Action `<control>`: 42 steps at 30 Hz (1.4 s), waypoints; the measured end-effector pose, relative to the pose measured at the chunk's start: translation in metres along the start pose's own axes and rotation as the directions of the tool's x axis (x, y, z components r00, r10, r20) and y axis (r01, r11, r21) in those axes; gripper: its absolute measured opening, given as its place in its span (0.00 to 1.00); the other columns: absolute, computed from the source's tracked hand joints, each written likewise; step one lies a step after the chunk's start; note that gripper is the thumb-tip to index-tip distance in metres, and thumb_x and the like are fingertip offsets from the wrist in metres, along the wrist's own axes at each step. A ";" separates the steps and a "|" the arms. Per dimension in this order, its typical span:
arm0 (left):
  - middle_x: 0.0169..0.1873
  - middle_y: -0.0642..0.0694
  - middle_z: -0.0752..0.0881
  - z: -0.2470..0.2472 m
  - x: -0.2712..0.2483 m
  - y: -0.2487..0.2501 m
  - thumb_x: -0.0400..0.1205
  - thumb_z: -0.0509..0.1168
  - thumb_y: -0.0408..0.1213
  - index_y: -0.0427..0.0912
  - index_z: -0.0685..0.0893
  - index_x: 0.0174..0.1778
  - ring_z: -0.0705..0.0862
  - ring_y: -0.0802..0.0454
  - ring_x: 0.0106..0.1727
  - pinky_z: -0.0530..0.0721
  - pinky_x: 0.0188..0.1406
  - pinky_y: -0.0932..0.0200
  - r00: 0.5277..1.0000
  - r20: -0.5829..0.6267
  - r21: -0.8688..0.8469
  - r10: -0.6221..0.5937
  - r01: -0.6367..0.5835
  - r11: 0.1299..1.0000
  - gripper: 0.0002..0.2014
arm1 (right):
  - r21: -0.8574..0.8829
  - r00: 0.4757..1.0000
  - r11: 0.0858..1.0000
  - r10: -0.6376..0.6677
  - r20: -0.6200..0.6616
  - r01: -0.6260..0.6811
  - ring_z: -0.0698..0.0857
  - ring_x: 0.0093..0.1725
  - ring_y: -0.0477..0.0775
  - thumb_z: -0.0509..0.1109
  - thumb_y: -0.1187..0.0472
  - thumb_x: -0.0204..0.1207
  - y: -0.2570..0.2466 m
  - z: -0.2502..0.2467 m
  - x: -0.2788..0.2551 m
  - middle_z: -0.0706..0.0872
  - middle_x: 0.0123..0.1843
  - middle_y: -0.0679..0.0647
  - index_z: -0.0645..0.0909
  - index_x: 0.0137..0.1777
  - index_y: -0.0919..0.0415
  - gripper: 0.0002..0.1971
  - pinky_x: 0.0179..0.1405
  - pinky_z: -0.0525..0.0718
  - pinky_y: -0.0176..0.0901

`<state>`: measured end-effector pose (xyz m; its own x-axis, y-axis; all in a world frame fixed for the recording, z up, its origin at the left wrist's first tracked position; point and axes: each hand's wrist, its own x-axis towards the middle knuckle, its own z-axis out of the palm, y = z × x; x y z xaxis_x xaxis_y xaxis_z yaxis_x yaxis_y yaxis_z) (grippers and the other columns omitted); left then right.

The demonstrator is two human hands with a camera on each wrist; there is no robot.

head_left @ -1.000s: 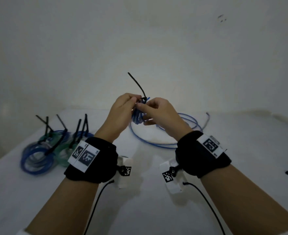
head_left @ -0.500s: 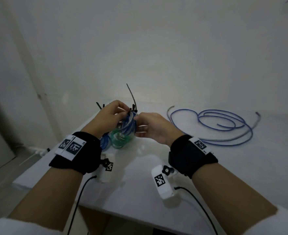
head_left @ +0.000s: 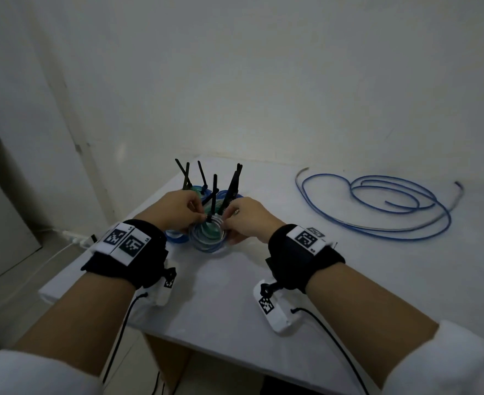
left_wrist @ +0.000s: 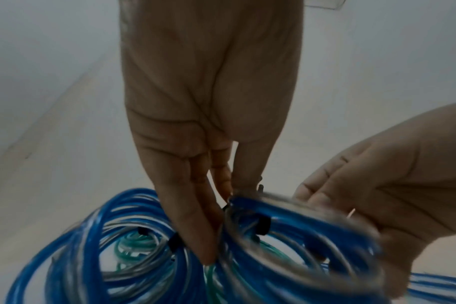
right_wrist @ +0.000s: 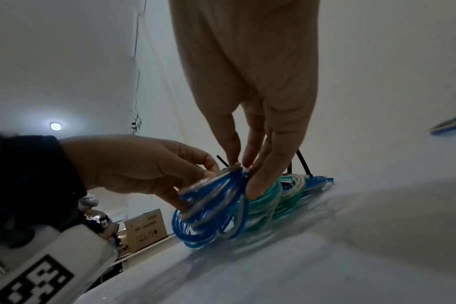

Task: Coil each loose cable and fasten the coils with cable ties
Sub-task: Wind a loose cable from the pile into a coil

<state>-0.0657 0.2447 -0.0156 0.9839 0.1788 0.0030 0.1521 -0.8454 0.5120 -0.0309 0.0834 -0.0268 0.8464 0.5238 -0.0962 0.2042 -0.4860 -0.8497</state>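
Note:
A small blue coil point(head_left: 207, 238) with a black cable tie point(head_left: 213, 195) standing up from it leans against the pile of tied coils at the table's back left. My left hand point(head_left: 199, 215) pinches its top rim from the left, fingers point(left_wrist: 208, 236) down along the loops. From the right, my right hand point(head_left: 228, 216) pinches the same rim, fingertips point(right_wrist: 257, 185) between the blue coil point(right_wrist: 211, 207) and a green coil point(right_wrist: 265, 197). Its lower edge is at the table. A loose blue cable point(head_left: 377, 206) lies spread out at the back right.
Behind the held coil sit several tied blue and green coils point(head_left: 206, 195), their black tie tails sticking up. The white table point(head_left: 349, 280) ends close to the pile on the left, with floor below. A wall stands just behind the table.
Both hands carried the tied blue coil from above the loose cable leftward to the pile of finished coils and lowered it onto the table. The view swung left with them.

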 end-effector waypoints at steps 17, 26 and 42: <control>0.45 0.43 0.83 -0.017 -0.003 0.035 0.82 0.62 0.37 0.39 0.81 0.47 0.79 0.47 0.47 0.75 0.47 0.56 0.975 -0.196 0.104 0.108 -0.089 0.991 0.05 | -0.072 0.999 0.997 0.003 0.032 0.000 0.87 0.36 0.58 0.66 0.70 0.78 0.015 -0.028 -0.006 0.86 0.44 0.65 0.80 0.42 0.66 0.04 0.39 0.89 0.50; 0.45 0.48 0.85 0.013 0.013 0.128 0.80 0.62 0.39 0.46 0.80 0.45 0.82 0.49 0.47 0.81 0.52 0.53 0.908 -0.210 0.066 0.362 -0.356 0.932 0.03 | -0.125 0.991 0.984 0.124 -0.043 -0.128 0.89 0.37 0.56 0.69 0.68 0.77 0.060 -0.098 -0.028 0.86 0.39 0.60 0.80 0.43 0.64 0.02 0.42 0.90 0.49; 0.64 0.42 0.80 0.136 0.065 0.228 0.80 0.65 0.37 0.41 0.79 0.64 0.77 0.46 0.65 0.73 0.59 0.60 0.861 0.313 0.238 0.400 -0.479 0.845 0.15 | -0.730 0.960 0.625 0.207 -0.190 -0.279 0.79 0.49 0.52 0.76 0.60 0.71 0.147 -0.220 -0.085 0.80 0.54 0.55 0.82 0.56 0.60 0.14 0.33 0.74 0.32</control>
<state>0.0454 -0.0046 -0.0154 0.9378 -0.3416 -0.0614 -0.3201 -0.9198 0.2270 0.0351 -0.1866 -0.0299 0.9479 0.2697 -0.1695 0.2507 -0.9599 -0.1257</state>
